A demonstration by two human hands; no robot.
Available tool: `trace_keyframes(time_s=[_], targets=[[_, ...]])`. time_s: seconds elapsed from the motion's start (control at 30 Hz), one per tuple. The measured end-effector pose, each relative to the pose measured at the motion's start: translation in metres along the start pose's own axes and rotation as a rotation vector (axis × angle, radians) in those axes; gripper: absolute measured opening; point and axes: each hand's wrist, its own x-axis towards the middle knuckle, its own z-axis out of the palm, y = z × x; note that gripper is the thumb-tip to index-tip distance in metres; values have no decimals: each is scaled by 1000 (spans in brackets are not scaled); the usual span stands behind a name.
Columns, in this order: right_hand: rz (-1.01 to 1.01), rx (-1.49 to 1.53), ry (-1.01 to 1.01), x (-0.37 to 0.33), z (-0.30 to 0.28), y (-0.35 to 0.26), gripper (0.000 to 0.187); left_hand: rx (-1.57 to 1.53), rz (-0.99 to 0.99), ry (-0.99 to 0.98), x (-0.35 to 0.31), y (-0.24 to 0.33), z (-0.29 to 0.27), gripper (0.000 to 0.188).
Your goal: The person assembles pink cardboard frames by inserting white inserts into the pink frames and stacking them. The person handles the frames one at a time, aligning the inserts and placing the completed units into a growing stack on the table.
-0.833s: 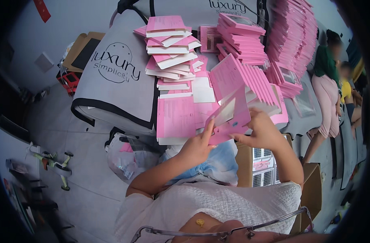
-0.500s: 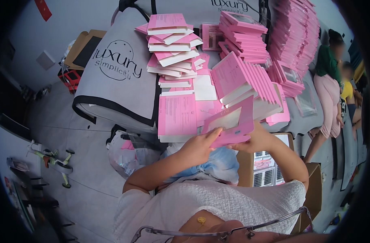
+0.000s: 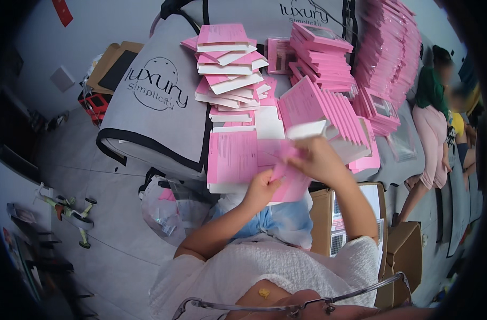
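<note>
Above my lap I hold a pink cardboard window box between both hands, tilted and partly smeared by motion. My left hand pinches its left edge between thumb and fingers. On the other side my right hand is closed at the box's upper part, fingers bent. A blurred white flap shows just beyond the right knuckles; I cannot tell whether it belongs to the same box. Past my hands stand a leaning row of pink boxes and, to the left, a flat pink box with a white edge.
An uneven stack of pink and white boxes rises on the grey padded surface. Tall piles of pink packages stand at the right. Open cartons sit beside my right arm, a plastic bag by my left. Two people are at far right.
The box has turned and tipped in my hands, so its window no longer shows. My right hand has moved up and away from me; the left stays near its place, still gripping.
</note>
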Motion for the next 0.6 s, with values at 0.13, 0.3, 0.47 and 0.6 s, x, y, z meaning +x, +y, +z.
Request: trace_keyframes(time_s=[0.13,0.3,0.47,0.6], targets=[[-341,-183,681,20,55,-19,40,-796,-65,185,9,-14,-8,22],[-255,-318,287,31,174,24,50,-903,-307,356,1,-58,-21,29],[-4,-375,358,4,202,102,51,-754,-327,339,-17,-84,-28,22],[148,-377,417,-28,201,119,49,-629,-199,335,-24,-84,-24,24]])
